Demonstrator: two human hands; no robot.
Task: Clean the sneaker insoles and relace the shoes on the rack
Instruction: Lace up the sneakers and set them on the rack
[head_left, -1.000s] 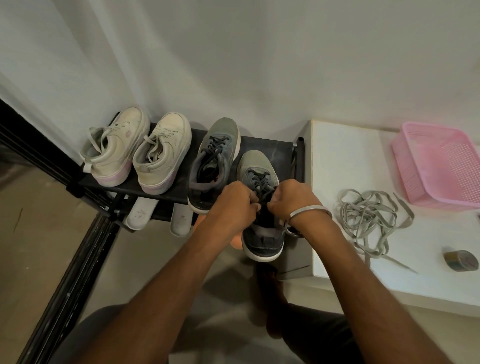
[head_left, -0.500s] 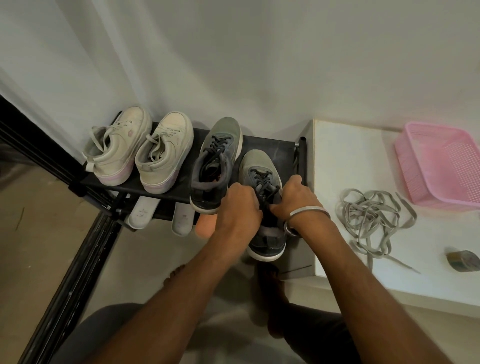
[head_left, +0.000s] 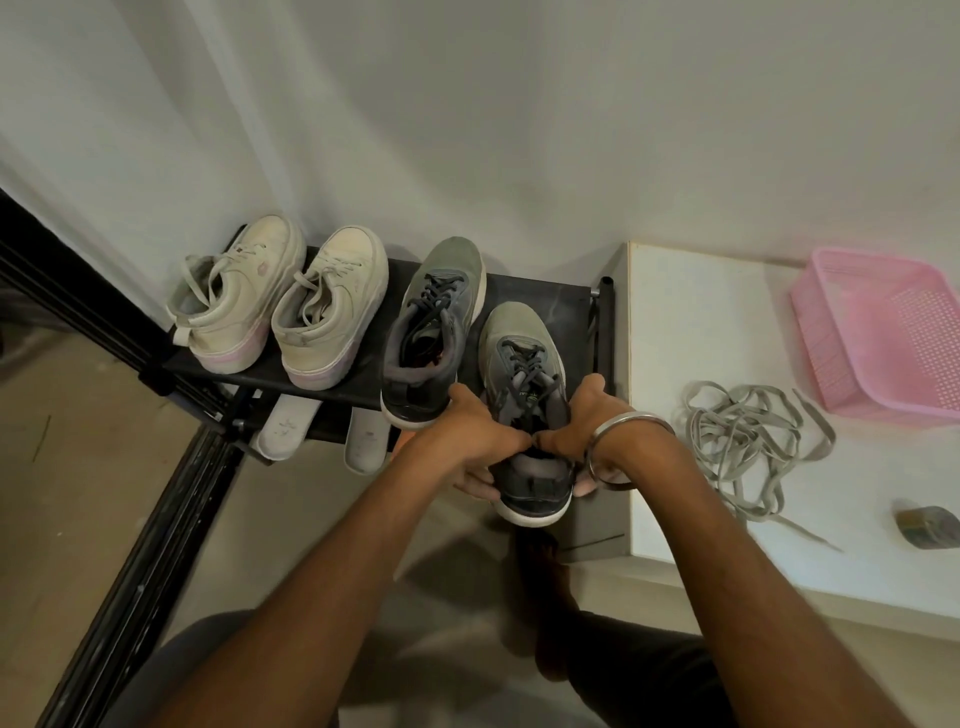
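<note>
Now both hands hold the grey shoe (head_left: 524, 395) at the centre of the frame, its heel hanging off the front edge of the rack (head_left: 540, 299) and its toe still on the shelf. The left hand (head_left: 470, 441) wraps the left side of the collar, the right hand (head_left: 576, 431) the right side, fingers curled under the sole; each grip is closed round the shoe, thumbs meeting over the opening. It looks light, with a soft padded collar that gives under the fingers and a firmer rubber sole, so the heel and sole edge are probably the surest places to take hold; the dark laces (head_left: 522, 358) are thin and would slip if pulled alone. Its mate (head_left: 434, 332) stands just to the left, beside a pale pair (head_left: 280, 306) at the left of the shelf. Two white insoles (head_left: 322, 431) poke out from the tier below. On the desk (head_left: 691, 322) at right lie loose grey laces (head_left: 748, 436), limp and tangled.
</note>
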